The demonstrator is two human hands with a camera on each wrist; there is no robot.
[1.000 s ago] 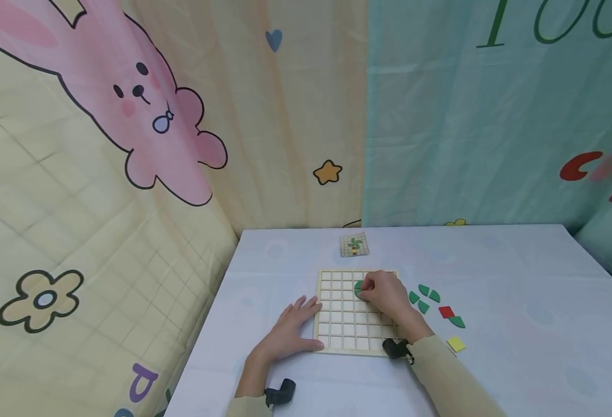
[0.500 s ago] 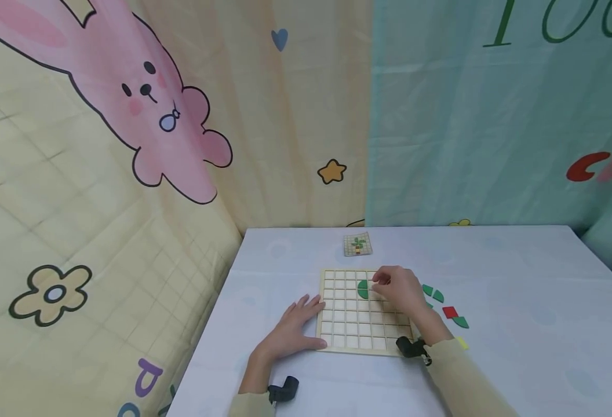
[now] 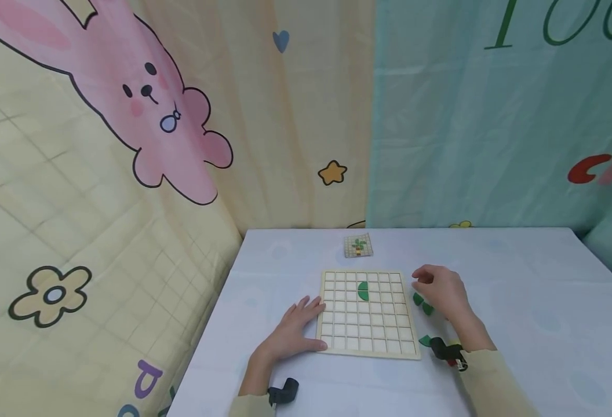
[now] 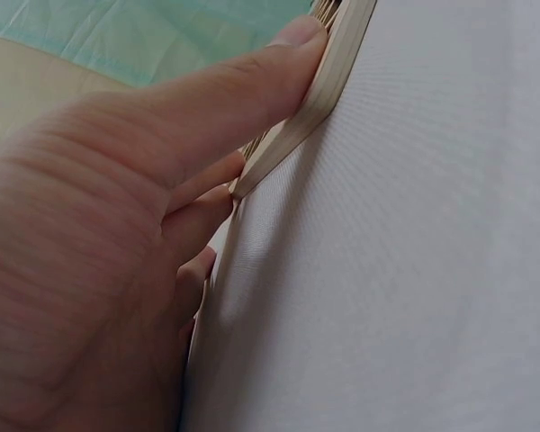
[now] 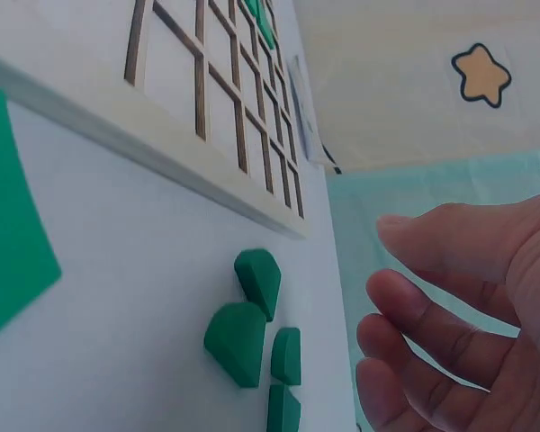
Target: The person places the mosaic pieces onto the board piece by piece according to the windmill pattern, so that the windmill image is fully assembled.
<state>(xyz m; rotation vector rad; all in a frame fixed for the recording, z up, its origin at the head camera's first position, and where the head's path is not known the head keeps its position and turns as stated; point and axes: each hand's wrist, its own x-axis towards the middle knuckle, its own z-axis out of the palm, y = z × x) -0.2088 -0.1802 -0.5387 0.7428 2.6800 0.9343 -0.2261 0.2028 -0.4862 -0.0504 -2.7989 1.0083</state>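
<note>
The right grip (image 3: 444, 291) is parted, thumb apart from bent fingers, beside loose green pieces (image 5: 237, 346); the left grip (image 3: 294, 329), fingers spread, touches the gridded board (image 3: 363, 317) on the counter (image 3: 285, 263). Two green quarter-rounds (image 3: 363, 295) sit in its cells; a patterned card (image 3: 358, 245) lies beyond.

- Sleeves: plain pale beige, long, both arms; left sleeve (image 3: 252, 407) mostly out of frame, right sleeve (image 3: 498, 387) showed more fabric, soft folds.
- Left wrist camera (image 3: 285, 391): black, chunky, elbow-shaped, rounded end, worn right at the cuff.
- Right wrist camera (image 3: 444, 350): same black bent shape; small light detail on its underside, too small to read.
- Left hand (image 3: 294, 331): bare, skin creases at thumb base, thumbnail visible.
- Right hand (image 3: 445, 291): bare, rounded fingertips, creased finger joints.
</note>
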